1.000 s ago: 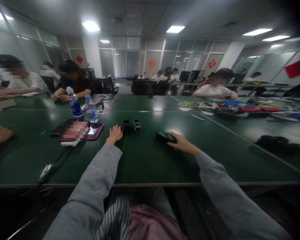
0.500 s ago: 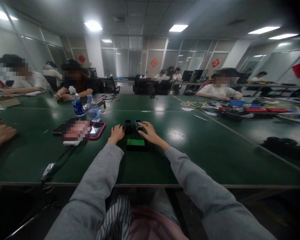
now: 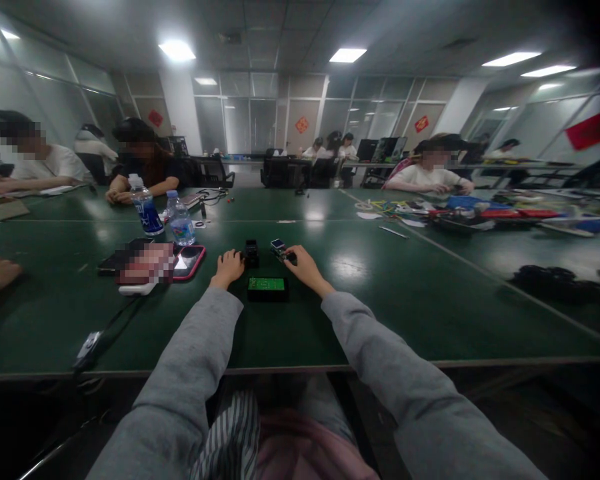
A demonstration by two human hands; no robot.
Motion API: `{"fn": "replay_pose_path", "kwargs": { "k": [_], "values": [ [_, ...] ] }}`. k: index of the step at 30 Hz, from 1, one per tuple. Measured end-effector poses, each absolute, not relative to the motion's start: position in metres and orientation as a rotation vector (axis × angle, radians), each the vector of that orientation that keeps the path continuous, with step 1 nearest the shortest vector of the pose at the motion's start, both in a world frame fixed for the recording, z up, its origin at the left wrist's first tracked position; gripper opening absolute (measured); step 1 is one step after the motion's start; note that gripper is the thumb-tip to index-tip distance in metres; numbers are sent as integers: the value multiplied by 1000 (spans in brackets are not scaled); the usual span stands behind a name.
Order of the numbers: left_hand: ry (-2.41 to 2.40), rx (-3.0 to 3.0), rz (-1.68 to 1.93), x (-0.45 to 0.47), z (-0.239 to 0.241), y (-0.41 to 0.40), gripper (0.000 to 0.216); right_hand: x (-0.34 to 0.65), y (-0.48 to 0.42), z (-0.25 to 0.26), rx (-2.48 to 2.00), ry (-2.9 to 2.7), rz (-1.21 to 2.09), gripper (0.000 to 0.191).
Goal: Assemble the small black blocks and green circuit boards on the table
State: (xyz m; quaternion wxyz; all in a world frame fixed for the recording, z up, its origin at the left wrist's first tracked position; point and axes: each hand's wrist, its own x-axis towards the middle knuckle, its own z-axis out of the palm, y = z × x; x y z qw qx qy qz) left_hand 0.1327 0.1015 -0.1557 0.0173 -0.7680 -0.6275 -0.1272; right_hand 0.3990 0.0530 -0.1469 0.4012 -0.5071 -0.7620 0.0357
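Note:
My right hand (image 3: 305, 268) pinches a small electronic device with a little screen (image 3: 278, 245) by its near right end, and the device lies slanted. My left hand (image 3: 229, 267) rests on the green table with its fingers slightly apart and bent. Its fingertips reach the left side of a small black box-shaped part (image 3: 251, 251); whether they press on it I cannot tell. Between my wrists lies a black tray-like case holding a green circuit board (image 3: 267, 285).
Left of my hands are a pink-edged phone (image 3: 189, 262), a blurred-out item and two water bottles (image 3: 182, 223). A cable with an inline switch (image 3: 87, 348) crosses the front edge. A pen (image 3: 393, 232), tangled wires and a dark bundle (image 3: 547, 283) lie right. People sit around the table.
My right hand has closed on the small screened device, which has turned to a slant. My left hand stays beside the black part. The whole view has shifted slightly.

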Motion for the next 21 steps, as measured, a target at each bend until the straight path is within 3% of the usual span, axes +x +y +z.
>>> {"fn": "replay_pose_path", "kwargs": {
  "k": [7, 15, 21],
  "values": [
    [-1919, -2400, -401, 131, -156, 102, 45, 405, 52, -150, -1406, -1789, 49, 42],
    [-1922, -2404, -382, 132, -153, 101, 45, 413, 37, -140, -1446, -2012, 1, 36],
    [-1924, -2384, -399, 133, -149, 95, 44, 503, -24, -138, -1515, -2071, 40, 44]
  ]
}}
